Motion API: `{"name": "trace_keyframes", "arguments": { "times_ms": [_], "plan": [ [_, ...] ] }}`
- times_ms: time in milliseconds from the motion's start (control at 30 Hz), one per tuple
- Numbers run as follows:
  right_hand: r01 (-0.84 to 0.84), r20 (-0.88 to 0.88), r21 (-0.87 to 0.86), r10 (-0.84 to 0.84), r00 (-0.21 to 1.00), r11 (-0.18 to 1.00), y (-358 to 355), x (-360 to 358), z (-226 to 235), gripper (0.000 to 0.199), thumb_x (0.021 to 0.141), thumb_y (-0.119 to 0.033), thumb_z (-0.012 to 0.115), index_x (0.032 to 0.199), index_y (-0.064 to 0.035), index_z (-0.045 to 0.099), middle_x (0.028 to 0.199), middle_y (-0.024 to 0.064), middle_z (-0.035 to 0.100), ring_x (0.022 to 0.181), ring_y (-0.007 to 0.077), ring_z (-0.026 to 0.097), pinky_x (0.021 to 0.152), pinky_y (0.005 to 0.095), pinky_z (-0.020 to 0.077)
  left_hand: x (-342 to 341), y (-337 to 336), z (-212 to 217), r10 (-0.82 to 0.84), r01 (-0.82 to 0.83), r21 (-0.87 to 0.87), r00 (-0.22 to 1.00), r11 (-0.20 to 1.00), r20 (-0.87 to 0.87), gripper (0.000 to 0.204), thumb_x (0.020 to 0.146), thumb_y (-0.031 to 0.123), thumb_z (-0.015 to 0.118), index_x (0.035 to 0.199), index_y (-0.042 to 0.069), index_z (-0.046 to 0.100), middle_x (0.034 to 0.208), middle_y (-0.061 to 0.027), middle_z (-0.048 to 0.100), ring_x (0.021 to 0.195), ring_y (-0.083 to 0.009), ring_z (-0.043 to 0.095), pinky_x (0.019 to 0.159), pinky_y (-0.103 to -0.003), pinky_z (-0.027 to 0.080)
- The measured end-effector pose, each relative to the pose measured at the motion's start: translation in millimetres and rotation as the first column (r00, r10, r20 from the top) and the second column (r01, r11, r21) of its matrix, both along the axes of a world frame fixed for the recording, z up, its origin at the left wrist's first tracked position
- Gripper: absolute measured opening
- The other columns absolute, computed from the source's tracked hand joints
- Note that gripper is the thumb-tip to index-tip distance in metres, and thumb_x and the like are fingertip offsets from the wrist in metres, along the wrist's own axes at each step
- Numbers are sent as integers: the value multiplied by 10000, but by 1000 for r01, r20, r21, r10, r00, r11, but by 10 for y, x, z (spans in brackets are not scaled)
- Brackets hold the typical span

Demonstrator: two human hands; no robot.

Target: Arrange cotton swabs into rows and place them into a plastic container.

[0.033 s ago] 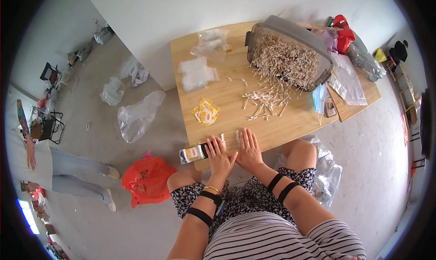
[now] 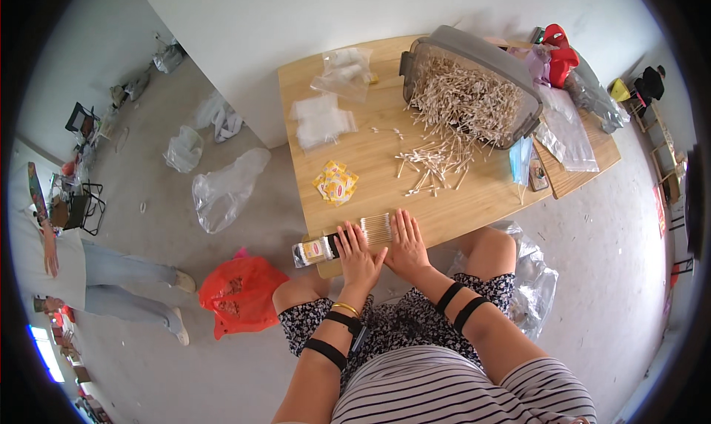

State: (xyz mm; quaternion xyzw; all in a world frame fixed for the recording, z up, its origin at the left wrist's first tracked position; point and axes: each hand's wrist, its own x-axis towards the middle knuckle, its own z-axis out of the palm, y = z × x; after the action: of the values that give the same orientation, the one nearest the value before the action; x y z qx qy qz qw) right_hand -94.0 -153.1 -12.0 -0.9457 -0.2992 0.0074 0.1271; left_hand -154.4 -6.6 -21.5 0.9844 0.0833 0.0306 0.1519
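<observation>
- A white wall (image 2: 229, 31) is rising directly behind the table, its corner jutting out on the left.
- A light wooden table (image 2: 378, 168) is standing near that wall, one end curving.
- A grey floor (image 2: 603, 224) is spreading out on both sides, looking paler on the right.
- A black-framed piece of furniture (image 2: 92, 208), possibly a chair, is standing far left.
- A bright bluish-white patch (image 2: 46, 354), maybe a window, is glowing at lower left.

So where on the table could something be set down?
Bare wood lies between the yellow packets and loose swabs, and right of the right hand. It's crowded around the bin and mask, and by the left hand, pack and swab row.
</observation>
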Motion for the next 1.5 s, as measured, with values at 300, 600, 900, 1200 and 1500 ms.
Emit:
{"name": "trace_keyframes", "arguments": {
  "times_ms": [300,600,900,1200,1500],
  "plan": [
    [-29,-69,-57,25,997,998,-267,47,136,956,910,-528,566,1551,93,225,1652,241,179,1559,342,114,1269,478,88,19,-23,150,-226,222,87,974,971,30,846,1002,541,450,1605,15,175,1676,-171,162,1554,-350,131,1236,-582,74],
    [-36,-58,14,37,998,999,-266,48,52,894,900,-440,574,1548,82,249,1650,229,202,1557,328,138,1268,475,103,187,-109,174,-176,173,67,983,983,43,851,1005,586,395,1608,25,177,1687,-139,154,1558,-318,139,1250,-547,74],
    [173,-225,374,-92,970,911,-239,315,280,531,884,-207,606,1372,-20,514,1392,170,529,1334,356,448,1137,481,333,48,114,245,-114,130,-106,983,986,147,784,1002,382,535,1568,-47,204,1629,-256,212,1515,-419,204,1234,-554,170],
    [31,-157,349,25,987,937,150,648,283,220,880,-125,587,1076,-141,686,1163,63,591,1132,295,532,975,436,420,122,31,198,-144,163,-78,968,983,204,735,981,359,594,1516,-45,294,1586,-252,275,1495,-446,216,1218,-591,183],
    [38,-133,282,0,991,959,229,725,254,220,879,-108,583,1076,-142,676,1171,58,569,1140,291,524,981,426,413,211,35,91,-81,79,18,991,997,111,713,991,438,553,1526,17,342,1622,-215,240,1517,-424,187,1220,-622,132]
  ]
}}
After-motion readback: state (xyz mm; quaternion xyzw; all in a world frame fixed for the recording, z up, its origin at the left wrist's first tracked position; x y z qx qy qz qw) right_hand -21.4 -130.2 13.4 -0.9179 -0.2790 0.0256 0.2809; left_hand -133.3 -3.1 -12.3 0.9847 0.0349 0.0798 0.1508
